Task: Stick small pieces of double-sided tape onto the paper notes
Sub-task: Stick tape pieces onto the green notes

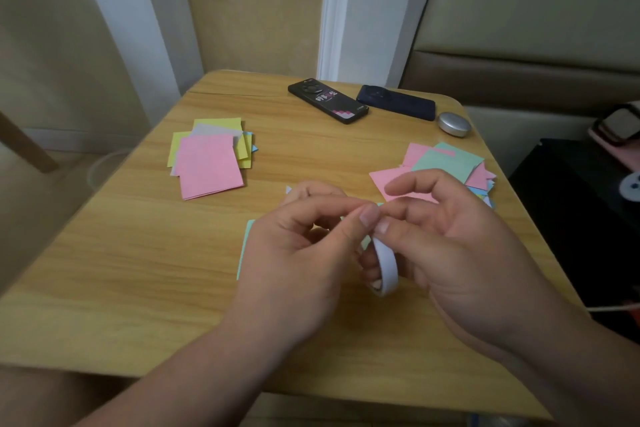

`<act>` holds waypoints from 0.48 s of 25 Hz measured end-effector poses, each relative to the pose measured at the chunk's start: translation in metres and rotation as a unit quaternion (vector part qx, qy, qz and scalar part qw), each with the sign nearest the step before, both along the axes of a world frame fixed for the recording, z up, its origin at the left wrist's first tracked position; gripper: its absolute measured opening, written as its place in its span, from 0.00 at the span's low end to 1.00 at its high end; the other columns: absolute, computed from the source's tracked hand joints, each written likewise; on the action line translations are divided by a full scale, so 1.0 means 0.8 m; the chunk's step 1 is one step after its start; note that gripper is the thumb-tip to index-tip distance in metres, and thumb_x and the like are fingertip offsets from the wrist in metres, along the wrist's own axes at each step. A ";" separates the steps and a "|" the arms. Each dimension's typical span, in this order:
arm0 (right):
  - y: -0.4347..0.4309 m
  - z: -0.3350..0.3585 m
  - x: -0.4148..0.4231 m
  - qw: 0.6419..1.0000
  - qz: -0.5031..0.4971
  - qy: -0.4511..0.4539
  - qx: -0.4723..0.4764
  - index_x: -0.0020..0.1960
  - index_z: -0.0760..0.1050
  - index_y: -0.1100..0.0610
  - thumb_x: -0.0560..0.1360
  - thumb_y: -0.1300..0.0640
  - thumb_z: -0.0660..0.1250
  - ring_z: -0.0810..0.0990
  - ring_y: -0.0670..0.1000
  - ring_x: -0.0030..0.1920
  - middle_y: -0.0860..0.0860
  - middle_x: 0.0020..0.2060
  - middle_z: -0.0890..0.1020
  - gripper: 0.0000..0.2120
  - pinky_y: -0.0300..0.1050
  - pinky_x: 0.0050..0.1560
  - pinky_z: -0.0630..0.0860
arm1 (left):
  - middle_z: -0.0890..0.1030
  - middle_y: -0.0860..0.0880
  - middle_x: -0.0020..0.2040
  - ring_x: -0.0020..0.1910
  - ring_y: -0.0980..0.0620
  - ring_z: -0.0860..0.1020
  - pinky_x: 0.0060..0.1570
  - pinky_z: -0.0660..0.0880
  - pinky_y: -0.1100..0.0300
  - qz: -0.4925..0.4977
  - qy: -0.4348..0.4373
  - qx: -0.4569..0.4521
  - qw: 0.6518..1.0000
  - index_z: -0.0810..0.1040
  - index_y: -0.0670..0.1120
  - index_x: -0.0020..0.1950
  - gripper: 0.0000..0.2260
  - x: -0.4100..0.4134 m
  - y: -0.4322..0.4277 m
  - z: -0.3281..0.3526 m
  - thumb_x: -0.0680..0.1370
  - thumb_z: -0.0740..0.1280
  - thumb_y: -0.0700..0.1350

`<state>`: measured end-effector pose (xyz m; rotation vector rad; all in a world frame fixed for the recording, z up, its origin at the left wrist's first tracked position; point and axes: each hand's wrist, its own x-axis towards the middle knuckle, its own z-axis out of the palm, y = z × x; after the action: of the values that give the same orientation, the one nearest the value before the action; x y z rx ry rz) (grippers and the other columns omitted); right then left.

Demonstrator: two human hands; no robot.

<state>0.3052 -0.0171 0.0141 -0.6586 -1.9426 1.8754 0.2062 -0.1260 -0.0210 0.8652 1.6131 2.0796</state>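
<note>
Left grip (pixel 298 253), right grip (pixel 460 253) pinch tape (pixel 386 267), hiding note (pixel 246 246).

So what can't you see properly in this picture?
Head view:
- Pale green paper note: mostly covered by the left hand.
- End of the white double-sided tape roll: pinched out of sight between left hand and right hand.
- Print on the black smartphone: too small.
- Pink-rimmed object: cut off by right edge.

Your white tape roll (pixel 385 267) stands on edge at lower centre, over a mint-green note (pixel 246 246) lying flat. A pink-topped pile (pixel 207 166) of notes lies centre left; a fanned pile (pixel 446 163), pink and green, lies centre right.
</note>
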 end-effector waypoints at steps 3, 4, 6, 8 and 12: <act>-0.005 0.004 -0.005 0.999 0.045 0.004 -0.030 0.56 0.78 0.60 0.68 0.56 0.69 0.80 0.59 0.31 0.61 0.36 0.83 0.17 0.49 0.31 0.78 | 0.81 0.45 0.42 0.33 0.53 0.78 0.34 0.75 0.60 0.027 0.007 0.007 1.000 0.85 0.40 0.44 0.08 -0.004 0.000 0.000 0.70 0.73 0.45; -0.006 0.003 -0.005 0.999 0.047 0.007 -0.023 0.54 0.80 0.60 0.69 0.55 0.69 0.80 0.58 0.29 0.61 0.33 0.83 0.16 0.48 0.29 0.77 | 0.82 0.46 0.43 0.35 0.50 0.78 0.35 0.76 0.57 0.036 0.008 0.003 0.999 0.85 0.42 0.44 0.09 -0.005 -0.001 -0.002 0.70 0.73 0.46; -0.005 0.001 -0.006 0.999 0.031 0.008 -0.001 0.52 0.81 0.61 0.70 0.56 0.69 0.79 0.56 0.27 0.60 0.32 0.83 0.13 0.45 0.25 0.75 | 0.85 0.47 0.43 0.36 0.49 0.78 0.37 0.77 0.57 0.044 -0.014 0.000 0.999 0.86 0.45 0.45 0.09 -0.006 -0.001 -0.001 0.68 0.74 0.47; -0.005 -0.001 -0.008 1.000 0.015 0.012 0.022 0.50 0.81 0.63 0.74 0.60 0.68 0.79 0.54 0.26 0.59 0.31 0.83 0.08 0.44 0.23 0.73 | 0.85 0.48 0.41 0.35 0.52 0.78 0.36 0.77 0.61 0.027 -0.058 0.011 0.998 0.86 0.49 0.50 0.11 -0.004 0.000 0.005 0.67 0.75 0.43; -0.007 -0.004 -0.009 0.998 -0.011 0.029 0.055 0.49 0.82 0.63 0.77 0.64 0.67 0.78 0.49 0.23 0.57 0.29 0.82 0.05 0.40 0.21 0.72 | 0.83 0.49 0.39 0.35 0.53 0.78 0.37 0.76 0.63 0.003 -0.136 0.024 0.990 0.83 0.48 0.57 0.19 -0.003 0.005 0.005 0.66 0.77 0.40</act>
<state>0.2980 -0.0225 0.0109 -0.5841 -1.9783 1.7403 0.2035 -0.1219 -0.0173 0.5629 1.4284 2.1403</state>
